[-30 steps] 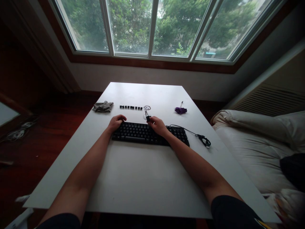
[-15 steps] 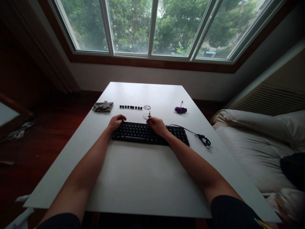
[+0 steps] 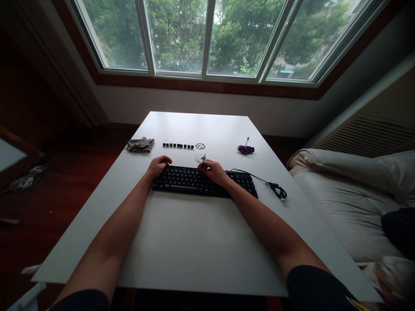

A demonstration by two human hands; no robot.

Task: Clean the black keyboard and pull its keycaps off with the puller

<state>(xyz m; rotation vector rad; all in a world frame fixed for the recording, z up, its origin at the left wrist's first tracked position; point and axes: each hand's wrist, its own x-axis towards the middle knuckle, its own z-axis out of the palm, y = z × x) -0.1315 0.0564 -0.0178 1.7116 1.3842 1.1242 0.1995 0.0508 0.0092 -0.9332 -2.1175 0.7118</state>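
A black keyboard (image 3: 194, 181) lies across the white table (image 3: 194, 242). My left hand (image 3: 158, 166) rests curled on its top left corner, fingers closed against the edge. My right hand (image 3: 214, 171) sits on the keyboard's upper middle, pinched shut on a small thin metal tool (image 3: 202, 158) that points down at the keys. Just behind the keyboard is a row of several loose black keycaps (image 3: 178, 146), with a small clear dish (image 3: 200, 146) at its right end and another clear dish (image 3: 199, 158) nearer my right hand.
A crumpled grey cloth (image 3: 140, 144) lies at the table's left. A purple cloth with a pen (image 3: 245, 149) is at the right. The keyboard's coiled black cable (image 3: 275, 188) trails right. A bed with white bedding (image 3: 350, 203) stands beside the table; windows are behind.
My right hand has lowered the tool from a raised, tilted position down onto the keyboard's top row. My left hand has stayed put.
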